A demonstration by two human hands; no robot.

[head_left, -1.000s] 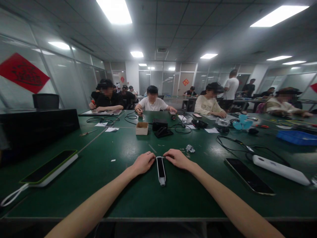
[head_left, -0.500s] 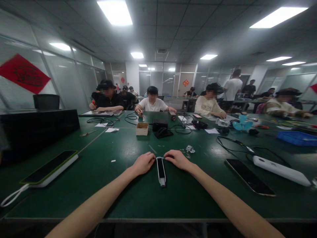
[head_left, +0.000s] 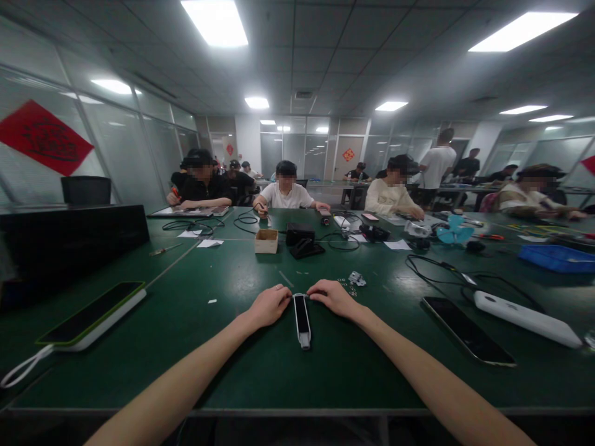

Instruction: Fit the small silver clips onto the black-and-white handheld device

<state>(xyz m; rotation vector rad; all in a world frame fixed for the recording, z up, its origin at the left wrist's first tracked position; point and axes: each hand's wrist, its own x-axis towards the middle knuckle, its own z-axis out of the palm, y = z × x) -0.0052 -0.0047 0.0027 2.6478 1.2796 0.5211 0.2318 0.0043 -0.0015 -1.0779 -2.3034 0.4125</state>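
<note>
On the green table in front of me lies a slim device (head_left: 302,317) with a white edge, a long black face and a pale, narrower tip pointing toward me. My left hand (head_left: 270,305) is at its far left corner, fingers bent and pressed together. Opposite it, my right hand (head_left: 333,297) is closed in a pinch by the far right corner. A thin pale edge shows between the fingertips at the device's far end. Whatever the fingers hold is too small to name. Beyond my right hand are small metal parts (head_left: 357,279) and several tiny rings.
A smartphone (head_left: 467,330) and a white power strip (head_left: 525,317) lie right. At left are a strapped white device (head_left: 93,316) and a black panel (head_left: 74,241). Ahead stand a small box (head_left: 266,242) and a black stand (head_left: 305,249). Co-workers sit across the table.
My hands and the device hold almost the same place. The view has shifted very slightly.
</note>
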